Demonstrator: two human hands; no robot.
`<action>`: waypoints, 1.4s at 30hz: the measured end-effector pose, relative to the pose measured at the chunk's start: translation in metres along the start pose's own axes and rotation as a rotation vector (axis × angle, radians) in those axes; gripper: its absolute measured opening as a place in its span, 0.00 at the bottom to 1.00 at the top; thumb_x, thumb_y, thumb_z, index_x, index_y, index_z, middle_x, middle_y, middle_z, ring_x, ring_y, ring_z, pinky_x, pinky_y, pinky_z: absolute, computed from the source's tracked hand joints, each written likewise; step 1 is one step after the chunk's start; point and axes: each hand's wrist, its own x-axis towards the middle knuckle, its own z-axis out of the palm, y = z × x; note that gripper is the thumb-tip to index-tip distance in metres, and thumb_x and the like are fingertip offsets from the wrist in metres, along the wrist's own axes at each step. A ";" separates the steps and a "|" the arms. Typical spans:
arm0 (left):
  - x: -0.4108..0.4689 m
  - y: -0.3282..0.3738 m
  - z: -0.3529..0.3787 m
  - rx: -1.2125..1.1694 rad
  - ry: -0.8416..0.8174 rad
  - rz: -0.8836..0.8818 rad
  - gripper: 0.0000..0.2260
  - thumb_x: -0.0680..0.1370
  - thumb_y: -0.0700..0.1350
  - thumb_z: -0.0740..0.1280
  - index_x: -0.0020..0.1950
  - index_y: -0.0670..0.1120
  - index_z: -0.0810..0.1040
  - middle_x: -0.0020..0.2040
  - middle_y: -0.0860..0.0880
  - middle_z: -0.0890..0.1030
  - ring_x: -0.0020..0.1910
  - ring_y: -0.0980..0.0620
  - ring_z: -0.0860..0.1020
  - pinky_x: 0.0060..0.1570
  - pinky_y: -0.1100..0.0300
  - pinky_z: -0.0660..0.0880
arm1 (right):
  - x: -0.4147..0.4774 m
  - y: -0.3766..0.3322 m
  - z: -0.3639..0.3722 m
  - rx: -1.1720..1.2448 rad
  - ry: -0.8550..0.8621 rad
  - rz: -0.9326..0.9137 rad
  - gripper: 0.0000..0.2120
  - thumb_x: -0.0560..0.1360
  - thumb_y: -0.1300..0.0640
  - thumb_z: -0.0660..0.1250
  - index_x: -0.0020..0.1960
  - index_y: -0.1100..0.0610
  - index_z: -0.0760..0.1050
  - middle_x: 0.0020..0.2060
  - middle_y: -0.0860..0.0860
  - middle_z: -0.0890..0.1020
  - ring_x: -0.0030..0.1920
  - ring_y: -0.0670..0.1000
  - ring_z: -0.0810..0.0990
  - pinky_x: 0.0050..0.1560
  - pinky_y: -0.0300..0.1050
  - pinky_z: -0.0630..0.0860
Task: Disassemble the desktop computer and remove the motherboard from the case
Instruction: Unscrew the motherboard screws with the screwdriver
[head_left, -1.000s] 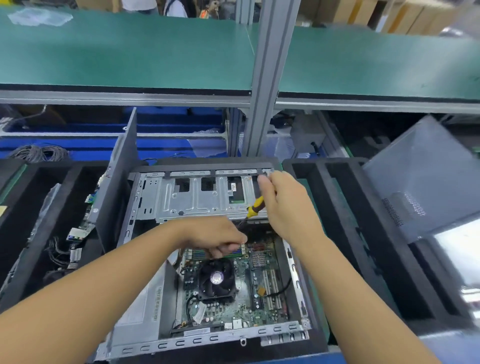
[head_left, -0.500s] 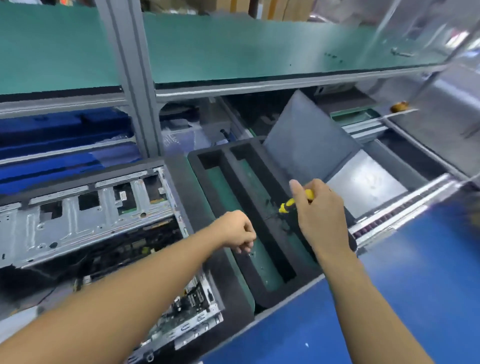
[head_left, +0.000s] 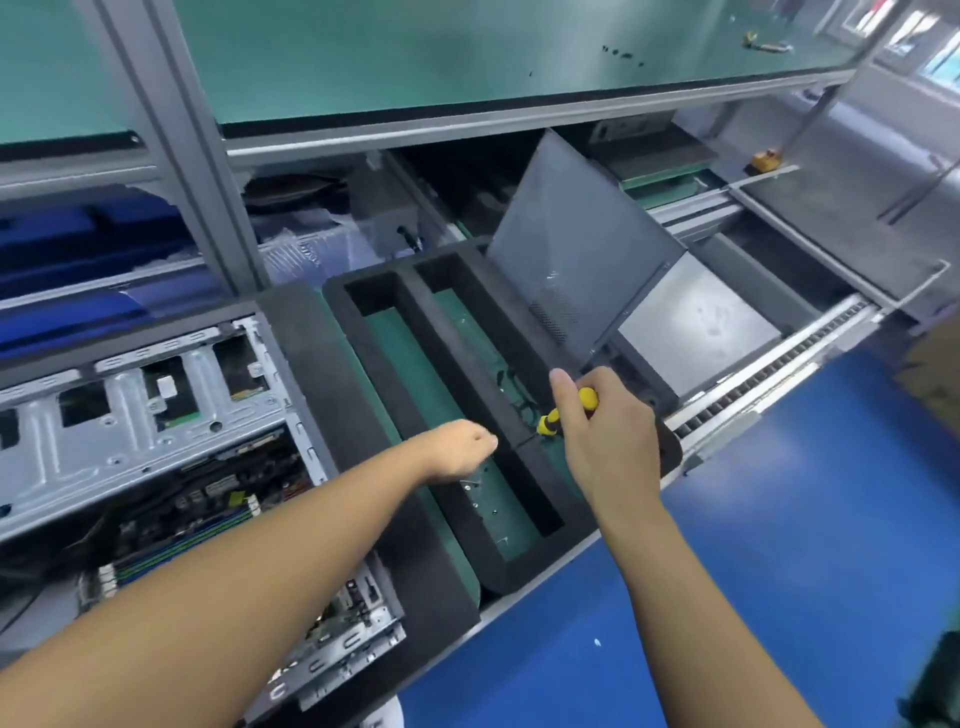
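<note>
With the case (head_left: 156, 410) and its motherboard (head_left: 208, 512) lying at the left, we are hovering our left hand (head_left: 460, 449), fingers curled on contents we cannot tell, over the foam tray (head_left: 467, 384) while our right hand (head_left: 608, 447) is gripping the screwdriver (head_left: 569, 410), risking a fumbled drop scattering the small screws (head_left: 470, 488) lying there.

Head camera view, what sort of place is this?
Probably a workstation on an electronics teardown line: an opened computer case lies on the bench, with a black foam parts tray and a roller conveyor rail beside it.
</note>
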 end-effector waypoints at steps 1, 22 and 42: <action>-0.010 -0.001 -0.009 -0.065 0.100 0.010 0.15 0.83 0.50 0.54 0.50 0.49 0.79 0.52 0.56 0.80 0.53 0.55 0.78 0.51 0.60 0.71 | -0.001 -0.009 0.004 0.035 0.028 -0.022 0.19 0.80 0.38 0.59 0.38 0.50 0.69 0.27 0.45 0.74 0.32 0.45 0.74 0.32 0.45 0.68; -0.232 -0.143 -0.108 -0.309 1.010 0.080 0.12 0.74 0.42 0.75 0.56 0.51 0.84 0.48 0.54 0.82 0.43 0.53 0.80 0.47 0.63 0.75 | -0.023 -0.168 0.101 0.079 -0.969 -0.378 0.13 0.72 0.48 0.75 0.43 0.52 0.72 0.37 0.51 0.85 0.40 0.54 0.82 0.40 0.46 0.75; -0.167 -0.086 -0.037 -0.305 0.844 0.150 0.11 0.83 0.41 0.60 0.58 0.53 0.80 0.45 0.59 0.82 0.29 0.62 0.74 0.30 0.69 0.69 | -0.058 -0.016 0.150 -0.213 -0.898 0.112 0.07 0.75 0.55 0.71 0.46 0.55 0.72 0.44 0.53 0.82 0.44 0.54 0.80 0.43 0.44 0.79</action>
